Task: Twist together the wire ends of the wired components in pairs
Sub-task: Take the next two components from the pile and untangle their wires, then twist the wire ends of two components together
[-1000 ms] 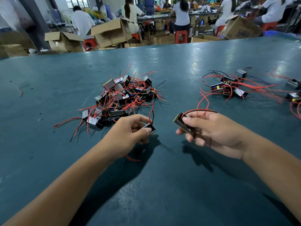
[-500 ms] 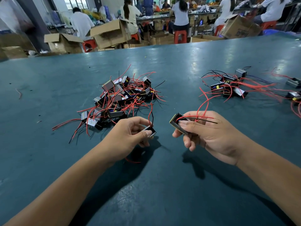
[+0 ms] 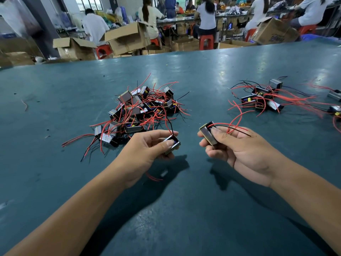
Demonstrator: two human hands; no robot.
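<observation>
Now that our right hand (image 3: 238, 148) has tilted its component (image 3: 207, 133) upright, wires trailing, and our left hand (image 3: 145, 150) pinches another (image 3: 172, 143), both fingers clamped, pairing can start; beyond lies the pile (image 3: 140, 111).

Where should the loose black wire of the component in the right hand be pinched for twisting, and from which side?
Pinch the black wire near its free tip, probably coming in from the right and above. The right hand grips the component by its body, and the wire lies across the fingers with its tip sticking out past them, clear of the table; the left hand holds another component.
</observation>
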